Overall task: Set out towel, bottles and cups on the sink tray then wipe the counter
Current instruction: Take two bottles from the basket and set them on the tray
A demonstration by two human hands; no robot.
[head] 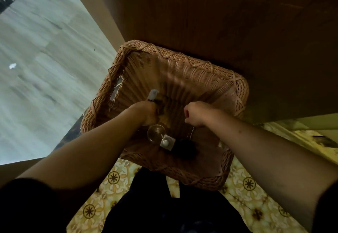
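A tan wicker basket stands on the floor below me, and both my hands are down inside it. My left hand is closed around a dark bottle, whose pale square cap sticks out past the fingers. My right hand is curled into a fist over the basket's middle; I see nothing clearly in it. Just under my left hand lies a clear glass cup. Beside the cup is a pump bottle with a white nozzle, and a dark round thing lies next to it. No towel or sink tray is visible.
A brown wooden cabinet front rises right behind the basket. To the left is a pale grey floor. Yellow patterned floor tiles lie under the basket's near edge. My dark clothing fills the bottom middle.
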